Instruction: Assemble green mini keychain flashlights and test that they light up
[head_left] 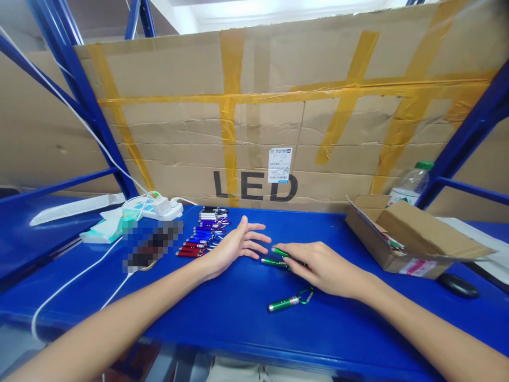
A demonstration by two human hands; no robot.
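Shiny blue tabletop, looks pretty far along, with slim assorted-colour metal penlights lined up, three green metal penlights to go, pinching one in the right hand, left hand spread.

Bare left hand: thumb raised, fingers extended and parted, palm facing the wearer. Bare left forearm: slopes down and left from this hand. Bare right hand: right of the left hand, back uppermost, thumb and index finger pinched. Bare right forearm: slopes down and right from its hand.
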